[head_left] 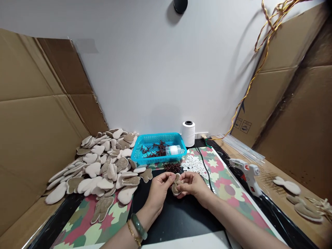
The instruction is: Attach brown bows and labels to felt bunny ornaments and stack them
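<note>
My left hand (pixel 160 188) and my right hand (pixel 193 185) meet over the black mat (pixel 178 218), both pinching one small beige-and-brown felt piece (pixel 177 185) between the fingertips. A green bangle and a gold bracelet sit on my left wrist. Just beyond my hands lie a small heap of dark red twig-like bits (pixel 172 167) and a cluster of white snowflake shapes (pixel 194 164).
A big pile of felt pieces (pixel 101 166) spreads at the left. A blue basket (pixel 158 148) holds dark bits and a small jar; a white thread spool (pixel 188 133) stands behind it. A glue gun (pixel 246 173) and finished felt pieces (pixel 287 185) lie at the right. Cardboard walls flank both sides.
</note>
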Demonstrator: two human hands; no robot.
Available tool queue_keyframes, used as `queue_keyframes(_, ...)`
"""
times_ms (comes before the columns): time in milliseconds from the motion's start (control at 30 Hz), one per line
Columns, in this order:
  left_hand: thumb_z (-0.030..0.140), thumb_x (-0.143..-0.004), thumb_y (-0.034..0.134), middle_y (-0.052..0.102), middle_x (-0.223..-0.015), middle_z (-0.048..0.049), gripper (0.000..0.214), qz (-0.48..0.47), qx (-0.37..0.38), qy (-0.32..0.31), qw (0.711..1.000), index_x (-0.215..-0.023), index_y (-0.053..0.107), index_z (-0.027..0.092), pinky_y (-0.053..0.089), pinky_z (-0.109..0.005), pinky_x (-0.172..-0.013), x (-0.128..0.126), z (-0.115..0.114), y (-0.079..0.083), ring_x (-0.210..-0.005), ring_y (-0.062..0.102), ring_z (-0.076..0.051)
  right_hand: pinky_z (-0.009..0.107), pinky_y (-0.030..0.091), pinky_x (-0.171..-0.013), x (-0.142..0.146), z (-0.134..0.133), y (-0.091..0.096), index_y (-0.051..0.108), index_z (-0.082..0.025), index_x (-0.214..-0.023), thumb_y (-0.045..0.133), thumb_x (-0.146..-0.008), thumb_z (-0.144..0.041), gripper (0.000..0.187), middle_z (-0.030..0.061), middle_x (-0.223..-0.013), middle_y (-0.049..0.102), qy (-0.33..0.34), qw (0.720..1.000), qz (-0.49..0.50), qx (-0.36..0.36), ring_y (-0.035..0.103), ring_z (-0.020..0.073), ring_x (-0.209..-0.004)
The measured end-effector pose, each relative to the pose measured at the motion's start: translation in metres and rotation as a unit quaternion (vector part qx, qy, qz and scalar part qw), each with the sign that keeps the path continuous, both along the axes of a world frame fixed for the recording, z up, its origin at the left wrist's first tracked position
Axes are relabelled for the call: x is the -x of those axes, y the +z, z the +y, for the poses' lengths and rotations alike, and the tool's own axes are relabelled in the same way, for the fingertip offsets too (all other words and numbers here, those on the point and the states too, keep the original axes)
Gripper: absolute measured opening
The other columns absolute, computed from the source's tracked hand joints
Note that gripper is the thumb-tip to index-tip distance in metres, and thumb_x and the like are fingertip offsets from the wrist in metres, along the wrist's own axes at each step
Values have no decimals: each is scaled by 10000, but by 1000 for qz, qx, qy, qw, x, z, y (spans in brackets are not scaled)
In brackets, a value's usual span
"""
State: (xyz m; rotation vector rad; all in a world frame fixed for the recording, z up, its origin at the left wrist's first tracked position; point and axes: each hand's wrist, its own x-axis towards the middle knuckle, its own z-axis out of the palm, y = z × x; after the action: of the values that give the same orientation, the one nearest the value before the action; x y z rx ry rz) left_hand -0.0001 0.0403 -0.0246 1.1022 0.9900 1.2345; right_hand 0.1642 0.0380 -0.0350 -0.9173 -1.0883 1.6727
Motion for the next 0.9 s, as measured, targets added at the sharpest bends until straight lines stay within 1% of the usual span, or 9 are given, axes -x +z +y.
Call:
queue_keyframes(100, 550, -709, 840, 724, -758, -45, 449, -23, 23, 2, 999, -881, 758, 144, 485, -250, -631, 2, 1, 1, -674, 638, -161, 348, 628, -610, 0, 0, -1, 673, -143, -845, 986, -504, -347, 506, 22, -718, 718, -10, 1000, 10, 2, 710, 198, -643)
queue_keyframes(200, 622, -758, 770, 730, -778, -59, 543, -46, 50, -20, 997, -1010, 753, 141, 481, -243, -610, 5, 2, 6, -679, 657, -166, 334, 632, -582, -1, 2, 0, 676, -151, -874, 986, -511, -332, 510, 2, -720, 696, -28, 999, 13, -12, 711, 196, -644)
queue_keyframes(267, 645, -774, 744, 743, -801, -80, 555, -45, 58, -49, 996, -982, 756, 130, 496, -258, -623, 5, 3, 8, -696, 666, -179, 321, 629, -565, -1, 3, 0, 668, -151, -870, 989, -510, -335, 516, -3, -728, 686, -32, 999, 11, -21, 707, 187, -631)
queue_keyframes(367, 568, -729, 821, 756, -823, -78, 485, -26, 52, -77, 995, -934, 766, 132, 513, -277, -663, 4, 2, 7, -707, 662, -182, 322, 633, -556, 0, 4, 0, 648, -152, -865, 992, -513, -348, 529, -17, -722, 670, -29, 999, 9, -31, 700, 172, -602)
queue_keyframes(467, 452, -646, 909, 747, -780, -44, 408, -4, 24, -65, 998, -871, 779, 138, 502, -263, -700, 3, 2, 4, -715, 651, -167, 327, 638, -550, 1, 3, -1, 627, -160, -873, 996, -517, -340, 543, -30, -719, 662, -27, 999, 8, -37, 706, 175, -604)
queue_keyframes(567, 427, -633, 921, 751, -775, -36, 376, -4, 3, -35, 999, -841, 787, 143, 504, -265, -728, 3, 4, 1, -736, 659, -168, 321, 635, -558, 1, 2, -2, 608, -167, -908, 1000, -515, -332, 580, -20, -709, 690, -20, 999, 12, -31, 728, 197, -621)
queue_keyframes(767, 407, -608, 943, 801, -962, -97, 463, -64, 30, -37, 997, -972, 802, 159, 547, -300, -762, 6, 10, -2, -839, 714, -212, 279, 615, -556, -3, 2, 2, 592, -163, -937, 987, -554, -332, 575, 25, -752, 745, 1, 999, 51, -10, 743, 196, -625)
queue_keyframes(833, 391, -591, 953, 799, -983, -105, 502, -82, 36, -49, 995, -1008, 799, 158, 549, -286, -740, 7, 11, -2, -832, 715, -209, 267, 607, -539, -5, 4, 3, 592, -162, -939, 989, -547, -327, 581, 30, -764, 753, -2, 998, 54, -14, 734, 185, -607)
queue_keyframes(900, 426, -634, 927, 795, -963, -108, 505, -92, 38, -62, 993, -1035, 796, 148, 538, -266, -702, 8, 10, 0, -797, 703, -194, 265, 602, -527, -5, 5, 3, 593, -165, -941, 988, -548, -328, 580, 21, -756, 751, -13, 998, 49, -29, 721, 175, -580)
